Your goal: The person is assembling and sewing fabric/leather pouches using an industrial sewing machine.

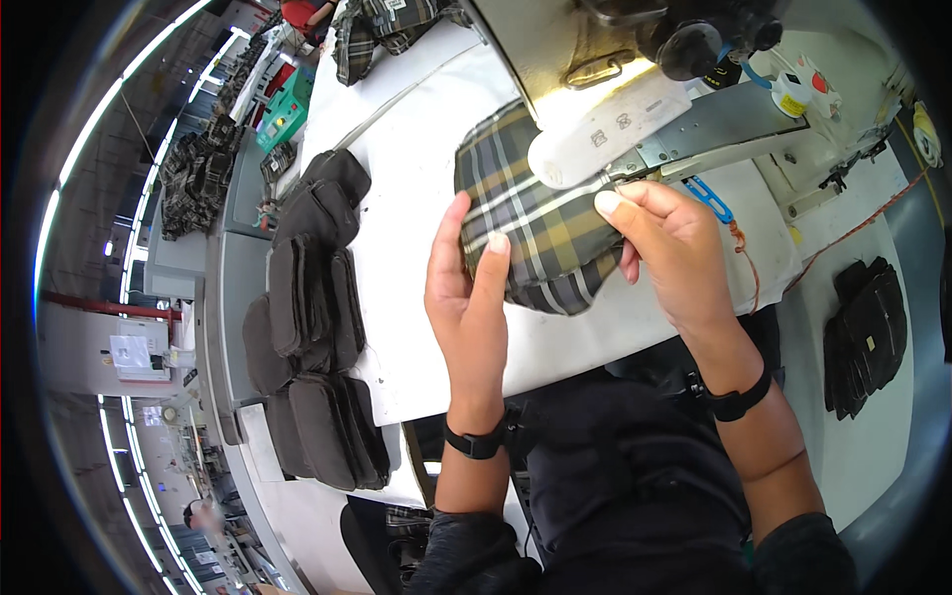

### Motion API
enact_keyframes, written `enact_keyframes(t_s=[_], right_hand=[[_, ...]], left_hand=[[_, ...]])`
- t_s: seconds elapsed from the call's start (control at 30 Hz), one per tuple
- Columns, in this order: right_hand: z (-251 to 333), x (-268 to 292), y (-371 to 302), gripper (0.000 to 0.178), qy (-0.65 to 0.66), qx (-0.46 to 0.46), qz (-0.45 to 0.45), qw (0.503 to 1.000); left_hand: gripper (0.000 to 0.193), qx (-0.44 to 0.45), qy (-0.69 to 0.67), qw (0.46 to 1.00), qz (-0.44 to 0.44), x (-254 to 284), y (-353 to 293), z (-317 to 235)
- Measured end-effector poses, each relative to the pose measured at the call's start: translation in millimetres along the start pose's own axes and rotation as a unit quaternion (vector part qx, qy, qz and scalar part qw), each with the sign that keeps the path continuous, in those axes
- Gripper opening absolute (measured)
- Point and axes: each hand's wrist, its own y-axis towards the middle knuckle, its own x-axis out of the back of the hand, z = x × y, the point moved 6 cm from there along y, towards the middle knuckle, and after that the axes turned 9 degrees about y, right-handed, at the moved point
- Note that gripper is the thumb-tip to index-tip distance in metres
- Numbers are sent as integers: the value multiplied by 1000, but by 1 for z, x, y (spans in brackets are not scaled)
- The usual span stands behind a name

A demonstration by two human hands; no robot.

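A plaid fabric piece (540,223) in dark grey, olive and white stripes lies partly beneath the arm of a sewing machine (729,129). My left hand (468,283) holds its left edge, thumb on top and fingers beyond the rim. At the piece's right edge, close to the machine's metal plate, my right hand (664,238) pinches the cloth between thumb and forefinger. A white oblong guard (605,139) covers part of the fabric and hides the needle area. The piece's lower border folds under, showing a second plaid layer.
Stacks of dark brown fabric pieces (317,327) stand along the table's left side. More dark pieces (866,337) lie at the right. Blue thread snips (708,198) on an orange cord sit by the machine. Plaid cloth (392,30) is heaped at the far end. A green box (286,111) stands beyond.
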Motion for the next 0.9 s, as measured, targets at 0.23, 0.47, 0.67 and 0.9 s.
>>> enact_keyframes(t_s=[0.23, 0.47, 0.67, 0.9], right_hand=[[22, 73, 1, 26, -504, 251, -50, 825], [9, 101, 16, 33, -741, 297, 61, 599], [14, 94, 26, 30, -685, 308, 47, 658], [6, 67, 6, 27, -373, -6, 83, 924]], left_hand=[[71, 13, -18, 999, -24, -2, 14, 7], [43, 259, -260, 927, 78, -8, 6, 48], [45, 229, -215, 947, 66, -21, 2, 39], [46, 157, -173, 972, -14, 7, -14, 55]])
